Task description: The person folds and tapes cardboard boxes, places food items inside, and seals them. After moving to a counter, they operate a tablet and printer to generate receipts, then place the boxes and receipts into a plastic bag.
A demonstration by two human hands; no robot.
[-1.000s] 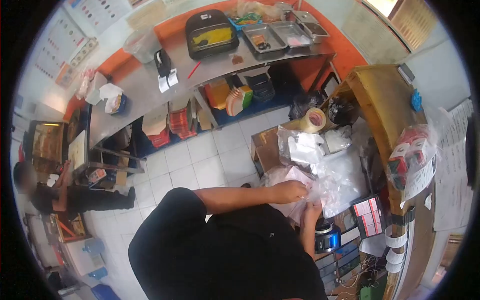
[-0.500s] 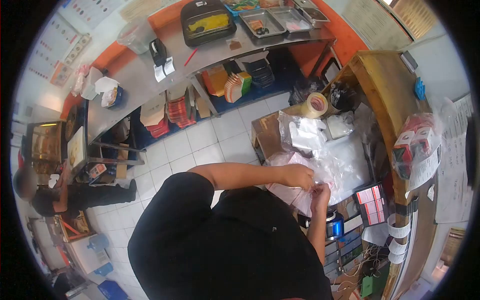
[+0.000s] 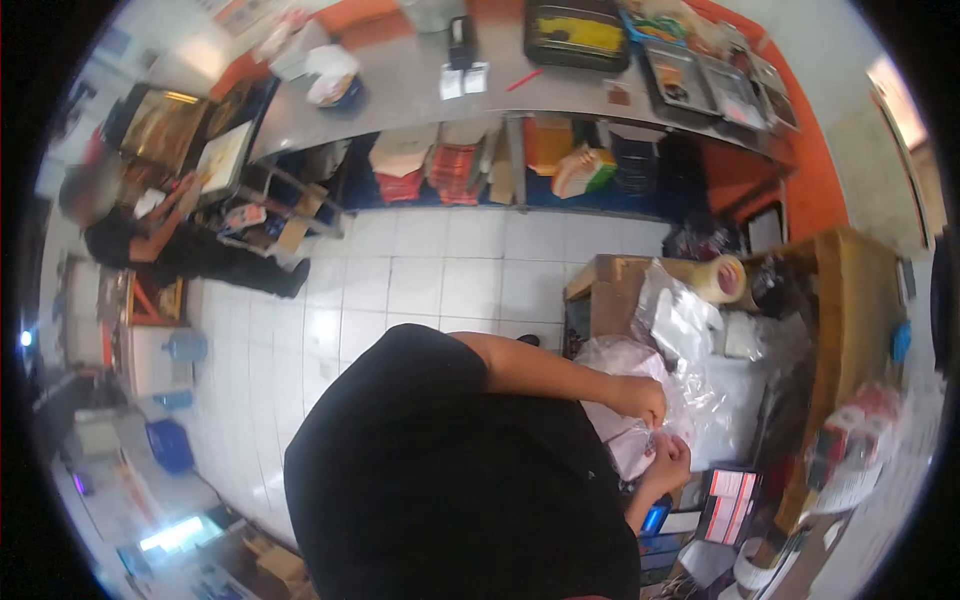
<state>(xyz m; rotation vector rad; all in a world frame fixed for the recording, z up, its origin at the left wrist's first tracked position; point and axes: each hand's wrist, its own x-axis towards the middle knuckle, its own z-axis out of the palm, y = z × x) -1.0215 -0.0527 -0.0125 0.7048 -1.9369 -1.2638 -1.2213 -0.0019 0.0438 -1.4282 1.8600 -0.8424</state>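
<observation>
A pale pink, see-through plastic bag [image 3: 612, 362] lies over the worktop and hangs down below my hands. Bent fingers of my left hand [image 3: 640, 398] pinch the gathered plastic from above. Just below it, thumb and fingertips of my right hand [image 3: 668, 465] close on the same bunched plastic. The fingertips of both hands are almost touching. Anything small between them is too blurred to make out. Clear plastic bags [image 3: 682, 318] lie beside the pink one.
A tape roll [image 3: 722, 278] rests at the back of the worktop. A box with red-and-white labels [image 3: 732, 505] stands near my right hand. Across the tiled floor [image 3: 440, 280] runs a steel counter [image 3: 400, 95] with stacked cartons beneath. Another person [image 3: 180, 245] stands at the far left.
The whole view has swung, so the scene sits further right and the steel counter shows more fully. Both hands stay pinched on the pink bag, slightly shifted.
</observation>
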